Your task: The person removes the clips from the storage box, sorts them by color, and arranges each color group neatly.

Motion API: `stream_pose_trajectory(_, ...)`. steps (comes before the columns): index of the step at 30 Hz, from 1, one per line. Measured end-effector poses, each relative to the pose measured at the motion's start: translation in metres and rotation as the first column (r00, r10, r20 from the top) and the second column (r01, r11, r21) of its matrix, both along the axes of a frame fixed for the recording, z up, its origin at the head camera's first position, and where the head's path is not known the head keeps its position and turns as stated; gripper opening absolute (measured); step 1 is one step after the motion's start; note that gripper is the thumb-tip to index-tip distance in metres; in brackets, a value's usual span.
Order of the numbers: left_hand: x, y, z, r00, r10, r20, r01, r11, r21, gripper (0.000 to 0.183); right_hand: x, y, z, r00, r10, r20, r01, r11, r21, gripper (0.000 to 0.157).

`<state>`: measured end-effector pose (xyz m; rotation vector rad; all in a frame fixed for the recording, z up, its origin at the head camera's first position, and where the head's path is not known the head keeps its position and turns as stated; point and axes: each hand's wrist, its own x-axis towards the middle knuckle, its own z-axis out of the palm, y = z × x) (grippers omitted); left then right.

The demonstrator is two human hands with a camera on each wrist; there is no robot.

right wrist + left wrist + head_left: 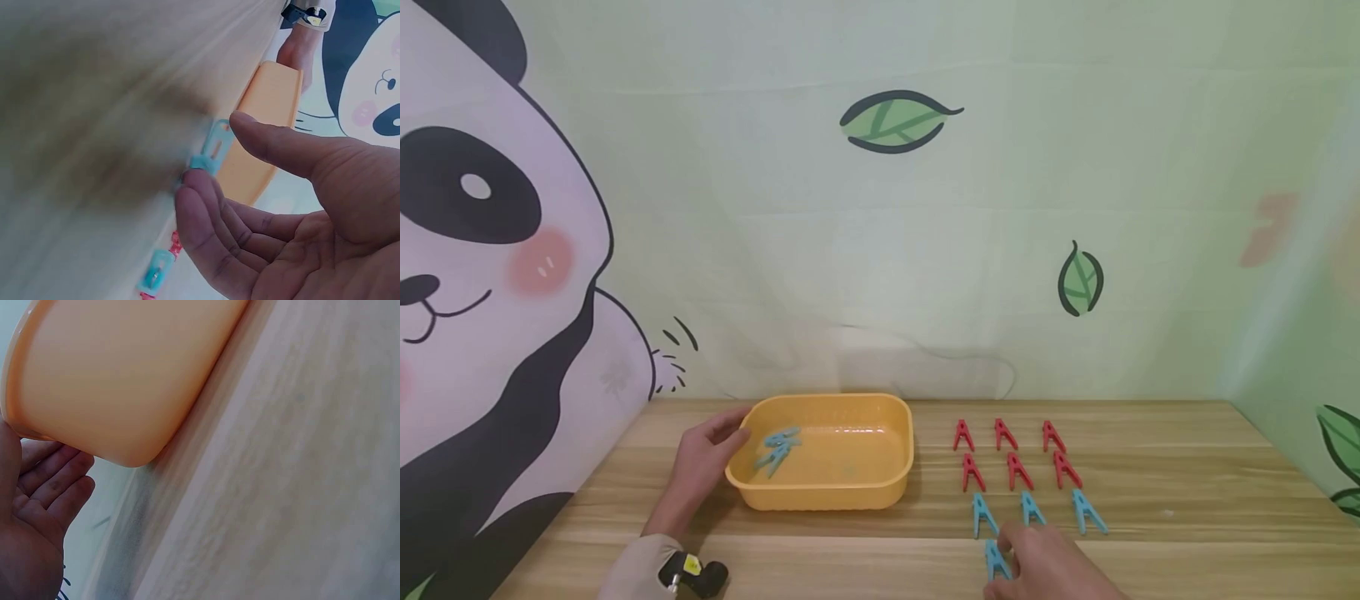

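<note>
A yellow plastic basin (823, 497) stands on the table, a few blue clothespins (778, 454) lying inside at its left end. My left hand (703, 454) holds the basin's left rim, thumb on top and fingers beneath; the left wrist view shows those fingers (69, 481) below the rim. At the front right, my right hand (1048, 567) is at the nearest blue clothespin (995, 561). In the right wrist view the thumb and fingers of this hand (281, 200) are spread apart, with the blue clothespin (217, 147) beyond the gap between them.
Two rows of red clothespins (973, 473) lie right of the basin. In front of them is a row of blue clothespins (1088, 512), partly behind my right hand. A panda-printed cloth (775, 250) backs the wooden table (1180, 475).
</note>
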<state>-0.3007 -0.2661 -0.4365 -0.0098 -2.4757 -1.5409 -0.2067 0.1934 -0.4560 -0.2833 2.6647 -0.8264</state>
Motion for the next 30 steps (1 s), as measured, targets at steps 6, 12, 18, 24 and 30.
stream_pose_trajectory(6,0.000,0.000,0.001,1.000,0.006,-0.008,-0.006,1.000,-0.008,0.043,0.018,-0.019,0.061,0.994,-0.104,-0.037,0.105,0.994,0.005,0.045)
stream_pose_trajectory(12,-0.001,-0.001,-0.001,1.000,0.002,-0.007,-0.002,1.000,-0.012,0.043,0.008,-0.031,0.089,0.967,-0.069,-0.244,0.056,0.997,-0.062,0.036)
stream_pose_trajectory(18,-0.001,-0.001,-0.002,1.000,-0.001,-0.011,0.001,1.000,0.006,0.043,-0.008,-0.053,0.094,0.935,-0.047,-0.353,-0.027,0.979,-0.202,0.027)
stream_pose_trajectory(24,0.000,-0.001,-0.001,1.000,-0.002,0.008,0.002,1.000,0.016,0.044,-0.027,-0.086,0.090,0.897,-0.030,-0.442,-0.123,0.941,-0.314,0.026)
stream_pose_trajectory(30,0.000,0.001,0.000,1.000,0.004,0.014,-0.005,1.000,0.017,0.044,-0.046,-0.118,0.087,0.895,0.037,-0.446,-0.203,0.922,-0.331,0.026)
